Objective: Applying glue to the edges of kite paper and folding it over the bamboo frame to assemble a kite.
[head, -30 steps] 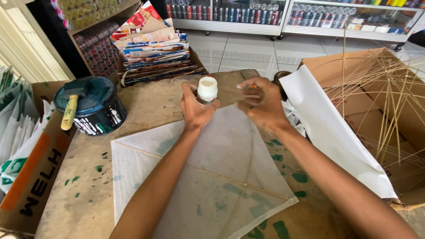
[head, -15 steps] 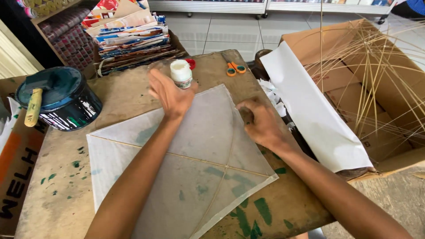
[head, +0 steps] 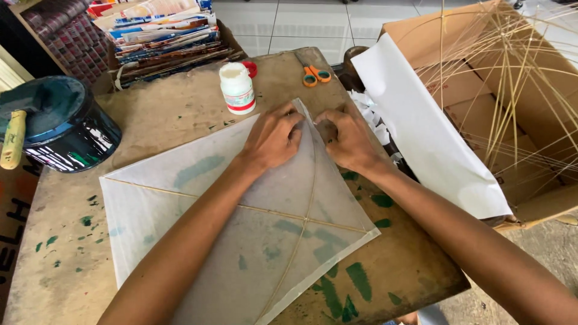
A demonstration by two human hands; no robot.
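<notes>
I am pressing both my hands down on the top corner of a paper kite point(head: 241, 222) that is lying flat on a worn wooden table point(head: 162, 114). My left hand point(head: 274, 137) is resting palm down on the thin sheet, fingers curled together at the corner. My right hand point(head: 346, 139) is sitting just beside it, fingertips pinching and folding the paper edge at the tip; neither hand is lifting anything.

The kite is a diamond of pale, see-through tissue stretched over two thin crossed sticks point(head: 301, 219). I am judging it to be very light, soft and easy to tear, with the sticks giving the only stiffness. It looks safest to hold it by the sticks or the folded edges, not by the open paper.

Just beyond my hands, a small white glue bottle point(head: 237, 88) is standing upright, with a red cap point(head: 250, 68) behind it and orange scissors point(head: 316, 75) lying near the far edge. At the left, a dark paint can point(head: 57, 129) is sitting with a wooden handle point(head: 13, 139) resting across it. Green paint smears point(head: 343, 283) are marking the tabletop.

A stack of magazines point(head: 162, 36) is lying at the far side. To my right, a cardboard box point(head: 481, 90) is holding thin sticks point(head: 518, 90), with white paper point(head: 421, 132) draped over its edge. The floor beyond is pale tile point(head: 301, 21).
</notes>
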